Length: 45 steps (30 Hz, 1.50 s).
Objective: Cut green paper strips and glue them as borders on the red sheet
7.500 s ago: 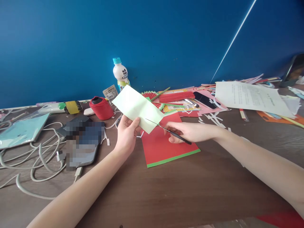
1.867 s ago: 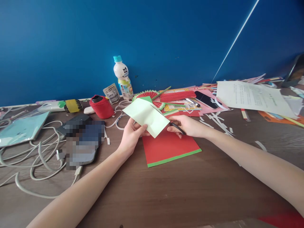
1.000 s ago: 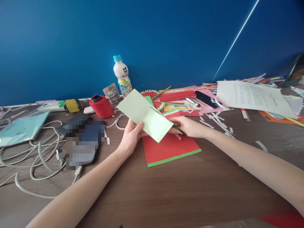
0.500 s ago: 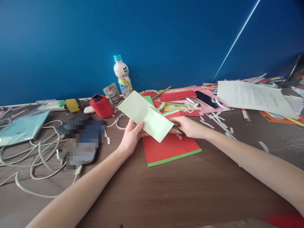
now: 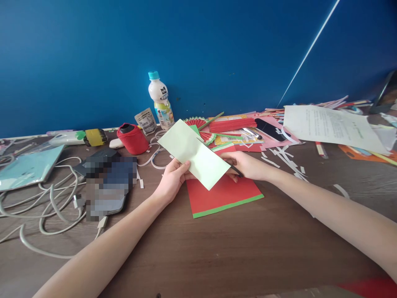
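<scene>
My left hand (image 5: 174, 179) pinches the lower left edge of a pale green sheet of paper (image 5: 194, 155), thumb on top and fingers beneath. The sheet is tilted and has a slight bend across its middle. At the sheet's right edge, my right hand (image 5: 240, 165) is closed on scissors (image 5: 236, 170). Their black handle shows by the fingers, and a bit of blade shows at the paper's upper edge; the rest is hidden. Below both hands a red sheet of paper (image 5: 225, 198) with a green strip along its near edge lies on the table.
Folded red and green paper fans (image 5: 207, 137) and a red paper stack (image 5: 232, 124) lie behind the hands. A bottle (image 5: 161, 101) and a red roll (image 5: 133, 140) stand at the back. Cables (image 5: 51, 207) and a phone (image 5: 113, 186) lie left, white paper scraps (image 5: 287, 157) right.
The pale green sheet has shifted slightly to the right and toward me, with my left hand moving along. My right hand stays nearly in place with the scissors.
</scene>
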Motion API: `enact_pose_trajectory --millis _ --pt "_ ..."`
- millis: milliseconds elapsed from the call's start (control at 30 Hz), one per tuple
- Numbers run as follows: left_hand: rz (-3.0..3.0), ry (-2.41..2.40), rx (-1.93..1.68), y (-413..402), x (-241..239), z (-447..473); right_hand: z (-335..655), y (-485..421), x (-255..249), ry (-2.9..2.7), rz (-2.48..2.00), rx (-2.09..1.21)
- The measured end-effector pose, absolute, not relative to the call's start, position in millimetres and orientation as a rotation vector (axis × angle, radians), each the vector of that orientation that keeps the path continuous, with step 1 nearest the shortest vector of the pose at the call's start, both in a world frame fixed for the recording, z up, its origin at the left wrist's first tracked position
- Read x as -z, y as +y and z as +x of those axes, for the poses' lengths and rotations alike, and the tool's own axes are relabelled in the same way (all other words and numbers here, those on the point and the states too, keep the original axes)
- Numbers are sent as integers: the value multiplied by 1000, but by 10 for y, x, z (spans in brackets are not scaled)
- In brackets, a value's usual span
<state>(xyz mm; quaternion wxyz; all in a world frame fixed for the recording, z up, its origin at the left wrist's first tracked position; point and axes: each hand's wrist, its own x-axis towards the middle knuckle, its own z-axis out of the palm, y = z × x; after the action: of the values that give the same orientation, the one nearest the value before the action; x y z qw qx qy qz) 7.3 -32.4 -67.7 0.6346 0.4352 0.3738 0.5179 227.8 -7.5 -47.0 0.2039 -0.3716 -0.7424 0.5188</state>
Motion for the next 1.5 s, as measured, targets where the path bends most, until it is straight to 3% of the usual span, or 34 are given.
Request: enact_pose_trajectory --millis 1500 --pt "937 864 -1211 -302 722 71 2298 -61 498 -2096 -1061 -1413"
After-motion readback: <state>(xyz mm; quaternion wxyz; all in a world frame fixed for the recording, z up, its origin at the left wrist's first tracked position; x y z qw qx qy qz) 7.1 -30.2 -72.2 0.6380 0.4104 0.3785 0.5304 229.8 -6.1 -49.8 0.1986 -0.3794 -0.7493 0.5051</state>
